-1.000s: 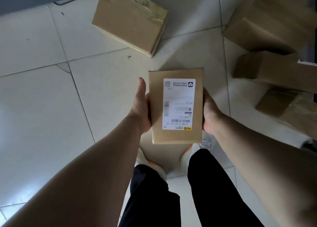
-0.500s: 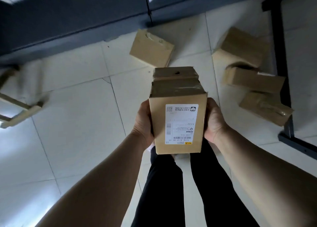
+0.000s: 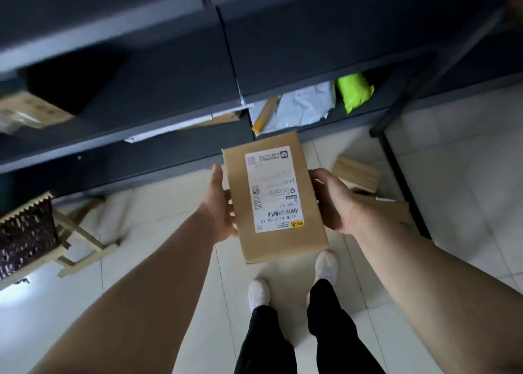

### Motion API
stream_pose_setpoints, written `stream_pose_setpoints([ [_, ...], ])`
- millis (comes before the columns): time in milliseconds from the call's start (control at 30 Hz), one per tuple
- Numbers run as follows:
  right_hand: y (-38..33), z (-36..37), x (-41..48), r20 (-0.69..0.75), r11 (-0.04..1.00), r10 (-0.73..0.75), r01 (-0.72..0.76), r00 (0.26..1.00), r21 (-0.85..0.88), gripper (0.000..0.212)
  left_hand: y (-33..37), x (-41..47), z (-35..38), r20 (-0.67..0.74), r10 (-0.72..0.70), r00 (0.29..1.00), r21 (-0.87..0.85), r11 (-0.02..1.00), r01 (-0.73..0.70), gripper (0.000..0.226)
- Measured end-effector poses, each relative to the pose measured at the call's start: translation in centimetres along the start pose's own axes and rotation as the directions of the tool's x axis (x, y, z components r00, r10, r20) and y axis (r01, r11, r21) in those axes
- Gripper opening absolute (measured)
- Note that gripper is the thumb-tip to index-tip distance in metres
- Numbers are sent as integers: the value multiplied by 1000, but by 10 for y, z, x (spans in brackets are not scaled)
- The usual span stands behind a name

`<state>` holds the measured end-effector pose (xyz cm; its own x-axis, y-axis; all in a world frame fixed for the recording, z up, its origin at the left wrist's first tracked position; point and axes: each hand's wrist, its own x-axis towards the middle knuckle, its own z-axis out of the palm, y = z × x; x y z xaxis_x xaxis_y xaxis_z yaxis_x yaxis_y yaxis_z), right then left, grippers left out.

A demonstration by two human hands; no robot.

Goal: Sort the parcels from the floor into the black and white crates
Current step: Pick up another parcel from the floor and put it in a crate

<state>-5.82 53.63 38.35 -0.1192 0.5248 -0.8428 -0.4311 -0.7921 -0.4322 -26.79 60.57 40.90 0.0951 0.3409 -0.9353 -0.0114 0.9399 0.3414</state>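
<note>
A small brown cardboard parcel (image 3: pixel 283 243) with a white shipping label facing me is held in front of my body, above my feet. My left hand (image 3: pixel 219 204) grips its left side and my right hand (image 3: pixel 334 201) grips its right side. Further brown parcels (image 3: pixel 356 173) lie on the tiled floor to the right, partly hidden behind my right hand and arm. No black or white crate can be made out in this view.
Dark shelving (image 3: pixel 169 76) fills the top of the view. Its low shelf holds a green bag (image 3: pixel 353 90), a white mailer (image 3: pixel 305 105) and a yellow tube (image 3: pixel 264 116). A wooden stool (image 3: pixel 76 238) stands at the left; a black frame leg (image 3: pixel 402 175) runs along the floor at right.
My view has lifted from the floor to the shelving as I stood up. The parcel stays in both hands, its label face turned up toward me again. The floor parcels have dropped behind my right arm.
</note>
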Motion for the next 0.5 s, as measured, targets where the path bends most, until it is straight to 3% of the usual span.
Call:
stream_pose_setpoints([
  [100,-26,11,-36,-8,996,-41,40,999,-78,35,26,-34,2,97,14,995,20,1000,-16,102],
  [233,-54,29,-77,-115,985,-133,119,984,-126,82,54,-80,17,199,77,977,129,986,-104,97],
  [367,-76,51,-129,-193,970,-244,234,950,-74,80,73,-128,29,251,112,961,292,938,-186,95],
  [500,-88,70,-181,-255,944,-315,331,914,17,70,89,-178,34,228,183,956,333,908,-253,97],
])
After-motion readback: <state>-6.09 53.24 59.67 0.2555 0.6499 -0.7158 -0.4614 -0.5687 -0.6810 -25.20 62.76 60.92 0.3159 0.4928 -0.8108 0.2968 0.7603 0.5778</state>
